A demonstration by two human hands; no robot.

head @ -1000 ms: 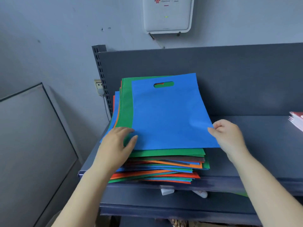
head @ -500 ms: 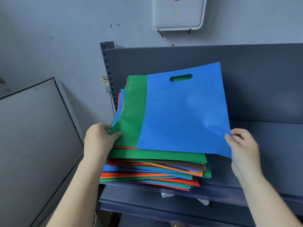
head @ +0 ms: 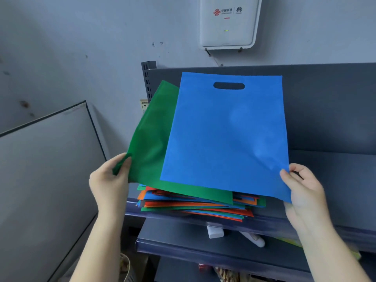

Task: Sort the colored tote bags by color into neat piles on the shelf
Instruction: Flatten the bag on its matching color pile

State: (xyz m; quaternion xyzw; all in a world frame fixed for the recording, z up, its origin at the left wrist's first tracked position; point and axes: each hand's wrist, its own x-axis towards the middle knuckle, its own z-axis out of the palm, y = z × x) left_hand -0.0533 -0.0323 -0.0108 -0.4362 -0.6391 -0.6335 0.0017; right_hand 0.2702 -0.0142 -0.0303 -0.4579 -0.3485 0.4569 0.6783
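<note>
A blue tote bag (head: 223, 135) with a cut-out handle is lifted off the pile, and my right hand (head: 301, 192) pinches its lower right corner. Behind it a green tote bag (head: 152, 143) is raised too, its lower left corner gripped by my left hand (head: 110, 182). Under both lies a mixed stack of tote bags (head: 193, 204) in orange, red, blue and green, resting on the left part of the dark blue shelf (head: 329, 180).
The shelf's back panel (head: 325, 98) rises behind the bags. A white router box (head: 228, 21) hangs on the wall above. A grey board (head: 44, 180) leans at the left. A lower shelf (head: 183, 237) holds small white items.
Both hands have lifted: the blue bag has come up and moved right off the stack, and the green bag below it has been taken by its corner and raised.
</note>
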